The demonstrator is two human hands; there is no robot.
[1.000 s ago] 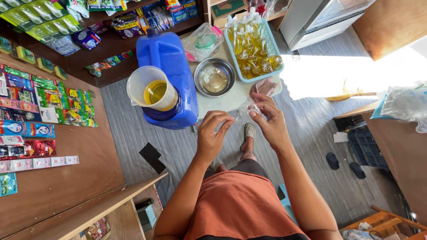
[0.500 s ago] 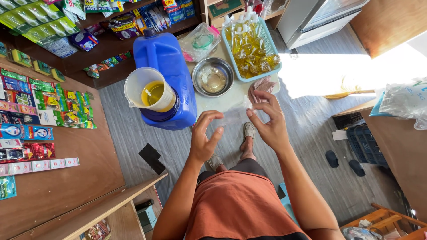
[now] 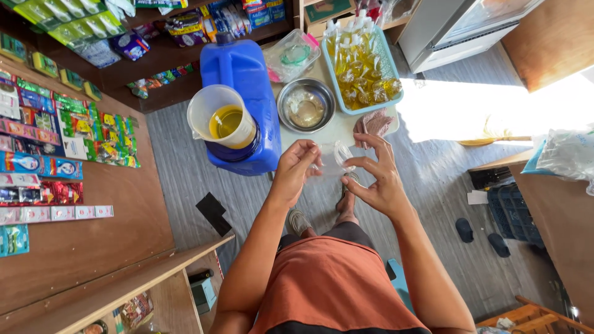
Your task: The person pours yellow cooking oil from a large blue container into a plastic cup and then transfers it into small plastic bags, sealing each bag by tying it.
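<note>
Both hands have drawn closer together, the left hand (image 3: 296,168) and right hand (image 3: 374,176) now pinching open an empty clear plastic bag (image 3: 334,158) above the table (image 3: 337,131), beside the measuring jug of oil (image 3: 224,117) and the tray of filled oil bags (image 3: 362,65).

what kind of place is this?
Likely a small shop: hanging sachet strips line the wooden wall, packaged goods fill a shelf, and a tray of oil-filled bags sits beside a blue jerrycan.
</note>
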